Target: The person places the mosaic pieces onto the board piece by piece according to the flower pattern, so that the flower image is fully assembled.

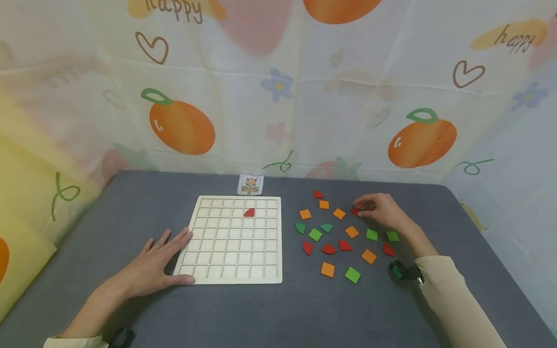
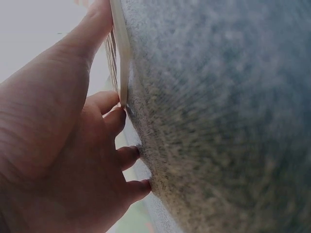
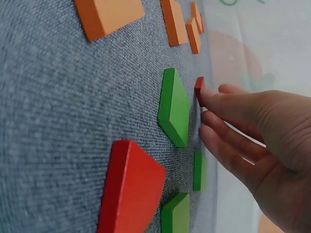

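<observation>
A white grid board lies on the table. One red quarter-circle tile sits in a cell of its upper part. My left hand rests with spread fingers at the board's left edge, thumb on the lower left corner; in the left wrist view, fingertips touch the cloth beside the board's edge. To the right, my right hand pinches a red tile between thumb and fingers at the table surface. The right wrist view shows that red tile at the thumb tip, partly covered.
Loose wooden tiles lie right of the board: orange squares, light green squares, dark green pieces and red quarter-circles. Behind the board is a small pattern card. A printed cloth hangs behind the table.
</observation>
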Motion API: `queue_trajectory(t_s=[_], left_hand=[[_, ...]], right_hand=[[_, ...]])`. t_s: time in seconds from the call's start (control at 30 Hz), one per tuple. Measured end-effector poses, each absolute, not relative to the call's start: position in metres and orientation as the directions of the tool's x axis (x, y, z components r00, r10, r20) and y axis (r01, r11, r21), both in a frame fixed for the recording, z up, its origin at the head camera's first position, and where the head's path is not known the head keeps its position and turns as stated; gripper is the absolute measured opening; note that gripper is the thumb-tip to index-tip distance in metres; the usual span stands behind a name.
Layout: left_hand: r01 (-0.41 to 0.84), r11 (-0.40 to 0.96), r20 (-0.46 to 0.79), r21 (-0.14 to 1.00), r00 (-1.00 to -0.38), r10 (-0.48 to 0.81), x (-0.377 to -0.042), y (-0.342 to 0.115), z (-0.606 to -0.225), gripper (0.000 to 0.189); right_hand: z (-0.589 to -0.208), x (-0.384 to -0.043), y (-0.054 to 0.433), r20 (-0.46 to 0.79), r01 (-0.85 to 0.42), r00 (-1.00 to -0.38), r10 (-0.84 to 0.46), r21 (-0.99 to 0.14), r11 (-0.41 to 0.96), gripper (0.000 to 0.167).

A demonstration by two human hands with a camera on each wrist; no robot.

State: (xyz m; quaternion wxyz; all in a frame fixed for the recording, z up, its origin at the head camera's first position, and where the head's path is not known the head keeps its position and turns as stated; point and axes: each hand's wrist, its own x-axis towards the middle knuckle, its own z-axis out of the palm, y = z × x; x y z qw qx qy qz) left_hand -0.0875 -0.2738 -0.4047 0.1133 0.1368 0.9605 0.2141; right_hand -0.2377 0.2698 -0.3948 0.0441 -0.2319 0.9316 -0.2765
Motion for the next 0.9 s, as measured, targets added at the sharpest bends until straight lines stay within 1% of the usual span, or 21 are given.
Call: queue_trajectory(t_s=[0.2,0.9], left_hand=[[0.221,0.867,-0.145,0.446,-0.938,0.314,-0.0864,-0.2735,-0.4042,0.111],[0.213,0.872,-0.152,0.44,-0.94,0.306,-0.0891,-0.2727,-0.4036,0.114]], right_hand=[[-0.3973,-0.2411,0.2643,0.067,-0.416,-0.889,-0.452,-0.529,0.74,0.023],[-0.3963,-0.2405,0.2679,0.068,-0.375,-0.909,-0.411,-0.56,0.739,0.025]])
